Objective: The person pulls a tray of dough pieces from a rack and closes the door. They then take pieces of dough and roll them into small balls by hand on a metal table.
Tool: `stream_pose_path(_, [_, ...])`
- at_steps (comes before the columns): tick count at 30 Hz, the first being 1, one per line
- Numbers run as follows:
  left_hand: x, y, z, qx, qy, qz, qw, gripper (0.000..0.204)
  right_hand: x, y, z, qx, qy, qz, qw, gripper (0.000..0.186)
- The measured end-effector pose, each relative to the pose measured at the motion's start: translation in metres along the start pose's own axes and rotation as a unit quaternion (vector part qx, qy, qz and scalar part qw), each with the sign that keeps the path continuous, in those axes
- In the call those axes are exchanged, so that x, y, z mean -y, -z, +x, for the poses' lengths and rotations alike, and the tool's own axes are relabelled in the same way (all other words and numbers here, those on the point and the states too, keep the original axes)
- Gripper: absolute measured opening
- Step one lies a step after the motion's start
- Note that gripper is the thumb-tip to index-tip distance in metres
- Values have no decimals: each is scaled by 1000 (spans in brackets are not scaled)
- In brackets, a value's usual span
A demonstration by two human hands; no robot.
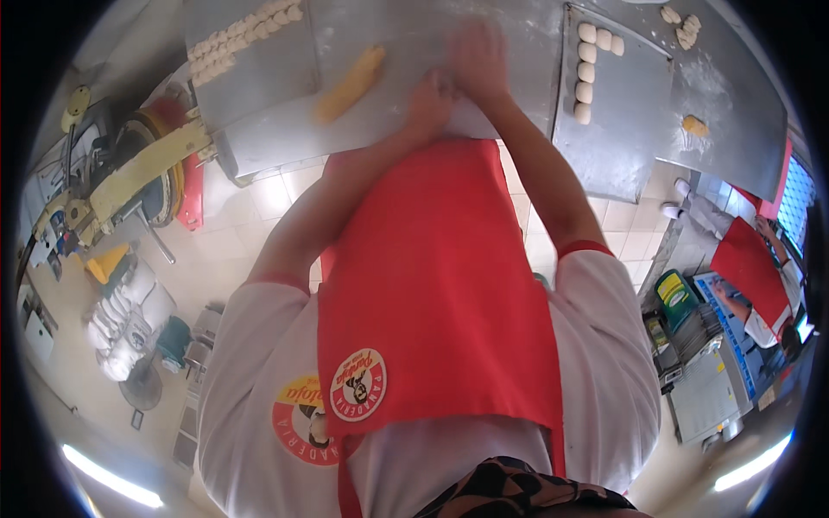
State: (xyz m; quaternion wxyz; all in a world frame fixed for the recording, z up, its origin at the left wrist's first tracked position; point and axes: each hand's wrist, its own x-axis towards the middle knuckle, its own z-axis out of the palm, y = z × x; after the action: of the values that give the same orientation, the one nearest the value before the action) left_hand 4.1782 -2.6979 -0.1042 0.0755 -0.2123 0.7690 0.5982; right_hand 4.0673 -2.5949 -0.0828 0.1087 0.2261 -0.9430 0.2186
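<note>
On the steel table (259, 134), my right hand (477, 60) lies with fingers stretched out, blurred. Just left of it and nearer me, my left hand (429, 102) has curled fingers; whatever they may hold is hidden. An elongated yellow piece (350, 84), perhaps dough, lies left of both hands. Several small dough pieces (242, 39) are in rows on a sheet at the upper left. To the right, a metal tray (622, 155) bears several round dough balls (585, 73) in an L shape.
Loose dough pieces (686, 34) and a smaller yellow piece (695, 125) sit on the right-hand worktop amid flour. A yellow-framed machine (134, 177) adjoins the table's left end. Another person (747, 268) in a red apron is at the far right.
</note>
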Motion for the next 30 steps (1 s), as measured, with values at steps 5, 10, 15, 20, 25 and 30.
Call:
stream_pose_path(5, [19,23,1,3,-26,141,990,30,-21,-4,-24,43,-1,38,998,51])
stream_pose_path(10, [43,33,10,45,18,77,996,26,-59,34,-54,122,108,61,985,38])
stream_pose_path(15, [48,32,15,42,-14,79,996,24,-31,59,-79,151,41,79,985,30])
stream_pose_path(20, [39,34,15,66,-19,47,997,25,-28,41,-103,100,93,-10,991,34])
stream_pose_path(25, [5,43,-2,113,64,-17,991,25,-35,71,-135,34,-182,71,980,40])
stream_pose_path(30, [8,40,1,78,94,5,993,24,-96,109,-168,-154,-446,112,874,47])
